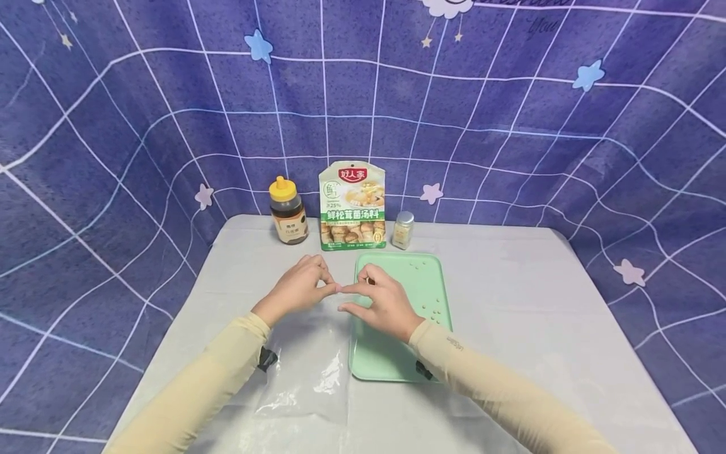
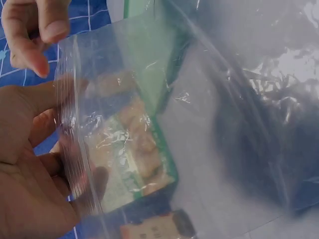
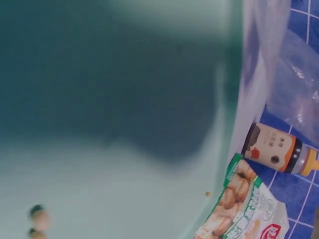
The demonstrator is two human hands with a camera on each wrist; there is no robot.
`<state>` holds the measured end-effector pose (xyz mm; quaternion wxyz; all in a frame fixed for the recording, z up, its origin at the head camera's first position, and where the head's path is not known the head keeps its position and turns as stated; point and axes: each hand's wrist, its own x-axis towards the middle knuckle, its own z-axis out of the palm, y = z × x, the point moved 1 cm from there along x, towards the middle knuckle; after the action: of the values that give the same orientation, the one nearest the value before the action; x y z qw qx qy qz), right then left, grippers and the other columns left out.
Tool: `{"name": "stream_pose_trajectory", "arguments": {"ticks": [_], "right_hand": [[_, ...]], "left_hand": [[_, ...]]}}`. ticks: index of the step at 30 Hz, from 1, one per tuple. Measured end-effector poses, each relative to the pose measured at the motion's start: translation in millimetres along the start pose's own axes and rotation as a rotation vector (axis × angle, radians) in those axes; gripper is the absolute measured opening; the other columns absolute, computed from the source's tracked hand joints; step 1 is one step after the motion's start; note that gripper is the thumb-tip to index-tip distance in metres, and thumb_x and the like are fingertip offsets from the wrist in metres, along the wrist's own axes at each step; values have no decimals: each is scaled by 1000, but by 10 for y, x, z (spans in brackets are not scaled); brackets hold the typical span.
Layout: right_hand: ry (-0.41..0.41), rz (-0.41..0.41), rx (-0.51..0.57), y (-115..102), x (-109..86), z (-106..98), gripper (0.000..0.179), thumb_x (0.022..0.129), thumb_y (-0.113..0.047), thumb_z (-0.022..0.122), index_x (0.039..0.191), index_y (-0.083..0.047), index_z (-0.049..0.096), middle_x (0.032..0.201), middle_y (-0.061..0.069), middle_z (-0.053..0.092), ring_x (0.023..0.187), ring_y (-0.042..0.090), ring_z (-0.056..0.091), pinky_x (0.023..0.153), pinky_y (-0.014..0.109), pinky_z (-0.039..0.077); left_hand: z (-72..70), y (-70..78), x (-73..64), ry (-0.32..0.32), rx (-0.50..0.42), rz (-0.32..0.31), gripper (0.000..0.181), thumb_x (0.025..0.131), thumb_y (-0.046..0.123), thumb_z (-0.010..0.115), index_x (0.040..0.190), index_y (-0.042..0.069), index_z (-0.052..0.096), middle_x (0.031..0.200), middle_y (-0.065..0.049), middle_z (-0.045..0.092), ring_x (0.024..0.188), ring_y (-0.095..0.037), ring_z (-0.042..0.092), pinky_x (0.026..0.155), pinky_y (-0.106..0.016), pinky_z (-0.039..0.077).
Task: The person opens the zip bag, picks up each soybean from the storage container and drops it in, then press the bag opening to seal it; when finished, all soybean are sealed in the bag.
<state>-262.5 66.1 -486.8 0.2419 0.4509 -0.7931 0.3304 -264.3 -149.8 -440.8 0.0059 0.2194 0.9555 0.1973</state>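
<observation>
A clear zip-top plastic bag (image 1: 311,372) hangs from my left hand (image 1: 303,285), which grips it along the zip edge. The left wrist view shows this see-through bag (image 2: 149,79) with fingers (image 2: 42,94) at its zip strip. My right hand (image 1: 387,302) is over the left part of a green tray (image 1: 391,362). Its index fingertip meets the left fingertips in the head view, with the thumb held apart. Close to the bag's upper corner, the right fingers (image 2: 52,22) also show in the left wrist view. Several small round yellowish beans (image 1: 435,312) lie on the tray.
Along the table's back stand a yellow-capped bottle (image 1: 289,214), a printed food pouch (image 1: 353,208) and a small silver-lidded jar (image 1: 403,230). A blue grid-patterned curtain (image 1: 351,94) rises behind the pale table (image 1: 527,315).
</observation>
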Motion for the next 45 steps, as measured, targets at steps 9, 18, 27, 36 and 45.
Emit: {"name": "stream_pose_trajectory", "arguments": {"ticks": [9,18,27,36,45], "right_hand": [[-36,66,-75,6,18,65,9,87,-30,84,92,-22,83,93,-5,40,85,10,41,71,23,39],[-65,31,-64,65,-50,62,7,87,-29,84,89,-23,82,93,-6,39,86,10,40,72,24,38],[-120,-43,-54,-30,-3,47,17,84,-36,85,94,-22,84,96,-4,42,87,16,45,76,27,38],[-102,-41,-114,-61,208,167,14,88,-37,81,93,-24,84,99,-4,42,90,16,42,79,28,38],[-91,-7,-125,-24,153,187,4,88,-27,83,88,-23,83,96,-5,40,87,16,42,76,27,38]], "left_hand": [[-34,-36,-85,10,12,21,19,91,38,78,91,19,83,95,4,54,94,-20,48,80,-40,42],[-92,-155,-206,-21,85,9,12,91,33,78,85,24,80,95,7,55,96,-21,51,80,-44,42],[-159,-236,-196,2,80,-24,17,91,33,78,84,18,81,95,5,56,95,-22,52,80,-44,43],[-106,-266,-150,5,-12,19,15,93,32,77,89,19,83,93,6,56,93,-20,51,80,-42,43],[-95,-328,-287,-10,12,4,10,91,29,78,88,20,82,91,7,55,92,-20,52,81,-43,42]]}}
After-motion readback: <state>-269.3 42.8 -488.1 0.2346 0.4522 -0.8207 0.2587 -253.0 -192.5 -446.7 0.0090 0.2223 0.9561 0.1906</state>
